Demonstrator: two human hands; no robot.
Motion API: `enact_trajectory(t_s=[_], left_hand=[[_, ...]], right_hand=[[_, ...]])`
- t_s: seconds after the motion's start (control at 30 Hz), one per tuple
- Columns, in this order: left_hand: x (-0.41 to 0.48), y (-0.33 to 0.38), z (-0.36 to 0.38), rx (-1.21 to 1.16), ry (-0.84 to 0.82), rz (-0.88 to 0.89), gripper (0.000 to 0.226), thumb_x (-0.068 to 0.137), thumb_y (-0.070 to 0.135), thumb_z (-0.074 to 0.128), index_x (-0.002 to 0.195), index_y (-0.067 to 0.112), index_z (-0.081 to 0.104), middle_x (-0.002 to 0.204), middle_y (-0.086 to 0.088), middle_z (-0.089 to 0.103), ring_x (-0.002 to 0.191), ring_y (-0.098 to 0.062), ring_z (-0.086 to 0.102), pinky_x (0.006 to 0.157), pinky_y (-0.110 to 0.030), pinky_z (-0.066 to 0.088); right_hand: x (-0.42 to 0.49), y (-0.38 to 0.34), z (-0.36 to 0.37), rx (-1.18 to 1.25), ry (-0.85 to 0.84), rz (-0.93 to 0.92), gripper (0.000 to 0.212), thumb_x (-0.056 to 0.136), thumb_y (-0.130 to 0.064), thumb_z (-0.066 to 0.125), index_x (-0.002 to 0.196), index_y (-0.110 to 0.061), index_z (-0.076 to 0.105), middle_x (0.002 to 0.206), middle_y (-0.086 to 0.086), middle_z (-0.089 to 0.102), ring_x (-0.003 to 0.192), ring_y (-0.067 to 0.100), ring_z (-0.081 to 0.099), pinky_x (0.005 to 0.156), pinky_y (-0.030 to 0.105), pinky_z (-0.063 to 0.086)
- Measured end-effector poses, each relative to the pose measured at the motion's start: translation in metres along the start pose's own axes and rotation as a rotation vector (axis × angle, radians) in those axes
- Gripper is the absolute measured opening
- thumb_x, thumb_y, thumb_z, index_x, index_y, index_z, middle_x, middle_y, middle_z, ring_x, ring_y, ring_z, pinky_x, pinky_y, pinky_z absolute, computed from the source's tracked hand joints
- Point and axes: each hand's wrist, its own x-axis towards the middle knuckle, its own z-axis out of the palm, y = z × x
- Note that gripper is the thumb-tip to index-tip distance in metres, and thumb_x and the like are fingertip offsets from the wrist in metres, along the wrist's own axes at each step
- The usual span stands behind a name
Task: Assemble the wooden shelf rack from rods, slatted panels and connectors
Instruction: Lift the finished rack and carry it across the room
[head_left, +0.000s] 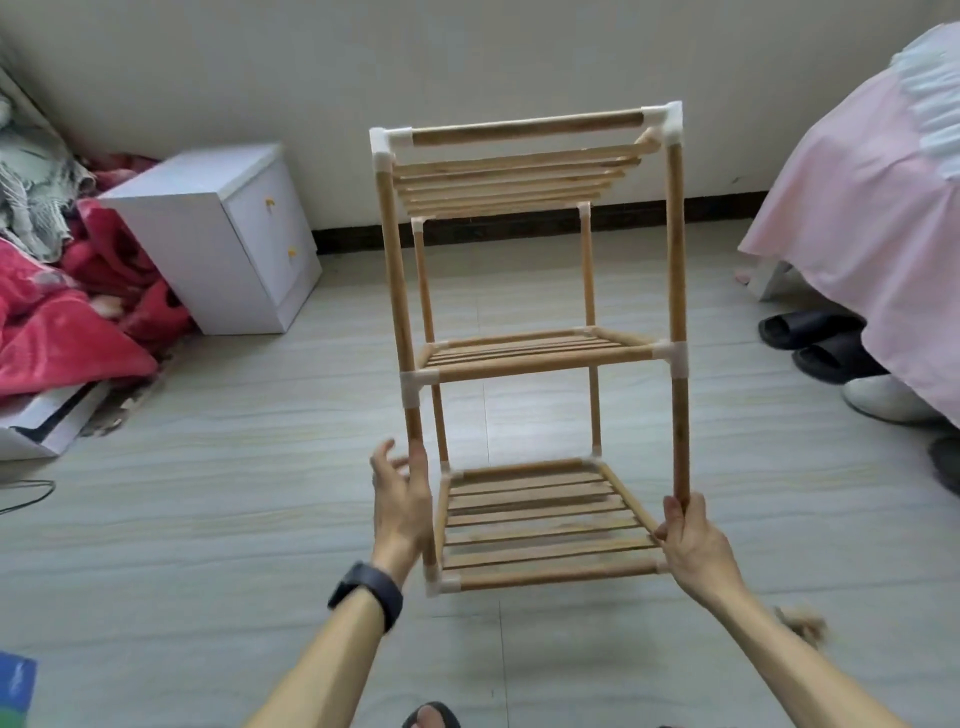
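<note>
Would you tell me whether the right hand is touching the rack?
Touching: the head view shows the right hand curled round the front right rod of the rack.

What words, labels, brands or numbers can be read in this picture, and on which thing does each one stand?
No text can be read anywhere in this view.
On the blue item at the lower left edge: faint pale marks, too blurred to read.
On the black wristband: no digits or brand show.
On the shelf rack and the white cabinet: no label or print shows.
</note>
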Motion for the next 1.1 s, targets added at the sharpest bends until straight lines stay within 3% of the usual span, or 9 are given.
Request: enact_trajectory(t_s=[0.23,0.33,0.5,0.6,0.7,0.8,0.93,1.0,1.1], left_hand=[[0.044,0.117,-0.019,-0.031,0.084,0.247,0.069,0.097,0.067,0.043,0.148,0.024,0.027,0.137,-0.008,0.050,0.117,-0.025,0.055,0.089,-0.041,0.045],[0.044,0.157,-0.029,-0.223,0.053,0.239,0.071,0.099,0.070,0.031,0.150,0.022,0.025,0.134,-0.009,0.052,0.115,-0.029,0.060,0.088,-0.042,0.047],[0.022,0.202,-0.050,-0.544,-0.083,0.154,0.082,0.092,0.080,0.003,0.138,0.034,0.053,0.126,-0.005,0.066,0.102,-0.024,0.072,0.088,-0.042,0.055],[0.011,0.215,-0.059,-0.543,-0.161,0.129,0.086,0.092,0.081,0.006,0.140,0.026,0.052,0.123,-0.005,0.070,0.102,-0.021,0.071,0.086,-0.040,0.054],[0.012,0.237,-0.066,-0.546,-0.145,0.082,0.049,0.100,0.069,0.029,0.103,0.028,0.055,0.102,0.001,0.076,0.095,-0.019,0.071,0.078,-0.040,0.053],[0.027,0.253,-0.074,-0.491,-0.164,0.003,0.040,0.104,0.055,0.034,0.106,0.024,0.059,0.106,0.008,0.077,0.094,-0.018,0.072,0.081,-0.039,0.053],[0.047,0.267,-0.083,-0.305,-0.147,-0.045,0.025,0.099,0.044,0.051,0.102,0.023,0.066,0.087,0.003,0.075,0.075,-0.016,0.073,0.074,-0.036,0.054],[0.056,0.272,-0.085,-0.205,-0.165,-0.047,0.023,0.098,0.043,0.057,0.098,0.022,0.066,0.079,0.004,0.075,0.071,-0.013,0.071,0.070,-0.032,0.054],[0.078,0.276,-0.085,-0.022,-0.110,-0.015,0.031,0.096,0.043,0.066,0.098,0.012,0.066,0.081,-0.002,0.067,0.065,-0.013,0.065,0.049,-0.023,0.049]], right_hand=[[-0.008,-0.016,-0.045,-0.171,-0.303,0.139,0.041,0.106,-0.036,0.046,0.137,-0.009,0.050,0.135,0.015,0.061,0.120,0.035,0.059,0.089,0.039,0.045],[-0.011,-0.064,-0.087,0.277,-0.238,0.063,0.052,0.102,-0.044,0.056,0.145,-0.018,0.044,0.152,0.010,0.047,0.136,0.028,0.046,0.107,0.045,0.037],[-0.006,-0.175,-0.151,0.697,-0.011,-0.165,0.098,0.081,-0.088,0.019,0.161,-0.030,0.020,0.164,0.002,0.029,0.148,0.022,0.031,0.123,0.050,0.016],[0.003,-0.210,-0.177,0.863,0.063,-0.249,0.080,0.090,-0.078,0.008,0.147,-0.032,0.042,0.160,0.010,0.034,0.142,0.027,0.039,0.121,0.046,0.025],[0.013,-0.228,-0.204,0.876,-0.033,-0.234,0.091,0.092,-0.077,0.010,0.146,-0.017,0.050,0.151,0.007,0.046,0.131,0.022,0.050,0.113,0.044,0.037],[0.022,-0.249,-0.224,0.733,-0.137,-0.128,0.077,0.094,-0.073,0.021,0.114,-0.019,0.073,0.127,0.004,0.061,0.120,0.024,0.060,0.090,0.041,0.046],[0.034,-0.279,-0.229,0.480,-0.167,-0.068,0.028,0.104,-0.016,0.037,0.109,-0.018,0.064,0.118,0.001,0.060,0.098,0.025,0.075,0.078,0.041,0.050],[0.044,-0.288,-0.227,0.381,-0.151,-0.027,0.032,0.096,0.007,0.040,0.107,-0.013,0.062,0.118,0.006,0.062,0.089,0.020,0.077,0.075,0.038,0.056],[0.065,-0.297,-0.224,0.338,-0.153,0.015,0.030,0.093,0.009,0.043,0.110,-0.005,0.064,0.115,0.011,0.066,0.091,0.019,0.075,0.074,0.039,0.060]])
